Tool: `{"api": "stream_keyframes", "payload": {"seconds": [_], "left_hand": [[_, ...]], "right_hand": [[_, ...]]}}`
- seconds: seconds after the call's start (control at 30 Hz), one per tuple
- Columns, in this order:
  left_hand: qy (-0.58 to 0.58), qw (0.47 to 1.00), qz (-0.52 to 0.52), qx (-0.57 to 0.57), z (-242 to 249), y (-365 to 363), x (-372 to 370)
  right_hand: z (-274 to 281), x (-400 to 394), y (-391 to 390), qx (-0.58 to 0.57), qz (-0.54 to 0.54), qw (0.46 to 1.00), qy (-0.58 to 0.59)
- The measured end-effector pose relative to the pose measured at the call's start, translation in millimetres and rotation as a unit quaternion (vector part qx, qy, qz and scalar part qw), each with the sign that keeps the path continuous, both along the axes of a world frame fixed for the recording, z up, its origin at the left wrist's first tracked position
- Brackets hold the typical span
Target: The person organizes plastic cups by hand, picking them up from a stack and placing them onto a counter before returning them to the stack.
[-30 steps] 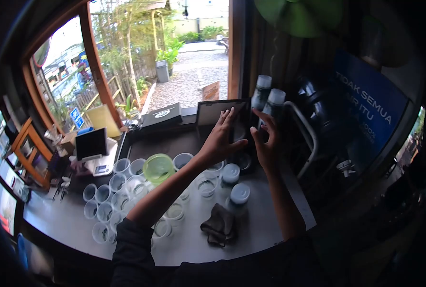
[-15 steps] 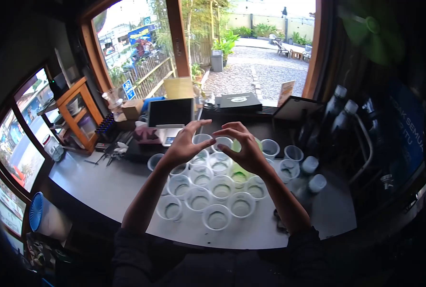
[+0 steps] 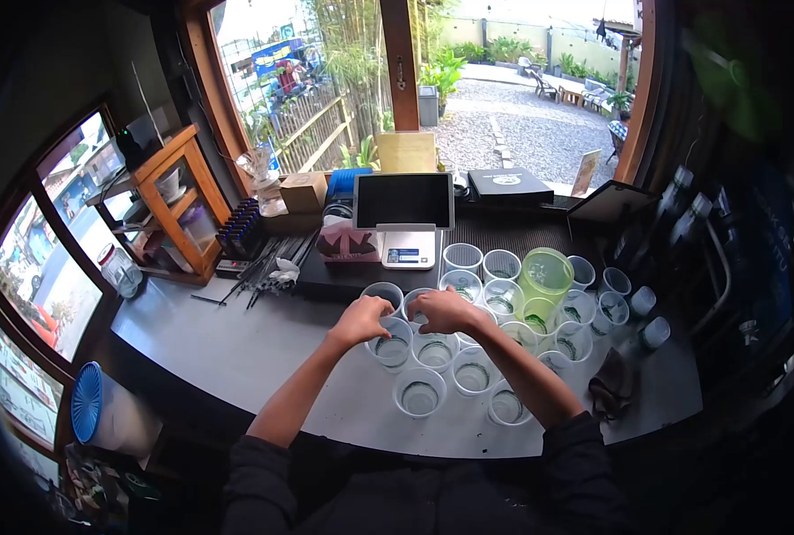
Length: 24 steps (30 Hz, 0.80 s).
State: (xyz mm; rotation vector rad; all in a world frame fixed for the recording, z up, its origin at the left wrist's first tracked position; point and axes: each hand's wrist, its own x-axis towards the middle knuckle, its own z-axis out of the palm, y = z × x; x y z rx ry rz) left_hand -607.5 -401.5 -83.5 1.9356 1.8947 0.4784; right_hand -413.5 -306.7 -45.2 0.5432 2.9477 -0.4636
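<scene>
Many clear plastic cups (image 3: pixel 420 392) stand upright in close rows on the counter, with dark green marks inside. My left hand (image 3: pixel 361 319) is over the left side of the group, thumb and fingers curved apart at the rim of a cup (image 3: pixel 384 294). Facing it, my right hand (image 3: pixel 446 312) has its fingers bent and spread over the neighbouring cups, covering parts of them. A cup (image 3: pixel 388 349) sits just below my left thumb. Behind the right forearm rises a translucent green pitcher (image 3: pixel 547 272) among the cups.
A tablet on a white stand (image 3: pixel 406 203) is behind the cups, beside a patterned tissue box (image 3: pixel 348 242). Black straws (image 3: pixel 268 267) lie at the left. A dark cloth (image 3: pixel 613 385) and bottles (image 3: pixel 678 209) are on the right. A blue-lidded container (image 3: pixel 103 410) stands at lower left.
The view has swung left, so the counter appears farther right. Both hands have come lower and left, from above the middle of the cups to the rims at their left side.
</scene>
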Motion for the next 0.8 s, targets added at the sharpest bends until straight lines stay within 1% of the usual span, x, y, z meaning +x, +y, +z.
{"api": "stream_keyframes", "payload": {"seconds": [0.1,0.17,0.27,0.33,0.37,0.4,0.43,0.5,0.53,0.6,0.63,0.67,0.7,0.73,0.77,0.8], "left_hand": [[0.106,0.994,0.018,0.033,-7.7,-0.8,5.9],[0.113,0.993,0.022,0.035,-5.2,-1.5,1.4],[0.113,0.992,0.02,0.054,3.0,-4.1,-7.4],[0.097,0.991,0.029,0.089,11.4,-8.9,-15.1],[0.107,0.988,0.03,0.106,14.5,-9.7,-21.0],[0.103,0.987,0.038,0.117,22.4,-11.5,-24.8],[0.098,0.986,0.045,0.128,33.3,-14.4,-27.1],[0.051,0.983,0.052,0.17,54.3,-18.9,-30.1],[0.02,0.98,0.053,0.189,65.4,-20.4,-30.5],[-0.063,0.964,0.056,0.251,83.9,-19.5,-24.7],[-0.114,0.955,0.081,0.26,87.2,-14.3,-20.7],[-0.148,0.946,0.089,0.273,93.8,-12.3,-13.3],[-0.183,0.936,0.095,0.285,100.8,-11.0,-3.1],[-0.219,0.919,0.095,0.313,98.5,-4.5,4.4],[-0.259,0.904,0.09,0.327,97.2,1.7,14.7],[-0.299,0.887,0.085,0.34,96.1,8.3,26.4]], "right_hand": [[-11.4,-6.2,2.3,0.007,-0.003,1.0,-0.01],[-17.1,-9.0,6.5,0.003,-0.01,1.0,-0.02],[-10.6,-6.5,4.8,-0.005,-0.029,1.0,-0.01],[-8.6,-4.2,2.7,-0.013,-0.052,0.997,0.051],[-6.4,-3.3,1.7,-0.017,-0.063,0.994,0.082],[2.3,-1.7,-1.2,-0.016,-0.067,0.994,0.089],[1.9,-1.2,-0.2,-0.014,-0.066,0.989,0.13],[-0.2,1.4,2.7,-0.012,-0.065,0.975,0.212],[5.1,3.6,4.0,-0.025,-0.06,0.973,0.22],[14.1,4.5,-0.5,-0.087,-0.112,0.944,0.299],[19.6,6.6,-2.4,-0.117,-0.137,0.924,0.336],[28.0,11.6,-2.0,-0.186,-0.195,0.906,0.327],[33.1,18.2,2.7,-0.224,-0.231,0.896,0.305],[37.6,26.8,3.6,-0.33,-0.228,0.856,0.325],[41.9,36.9,3.8,-0.43,-0.223,0.805,0.343],[43.1,48.2,7.0,-0.513,-0.186,0.761,0.352]]}}
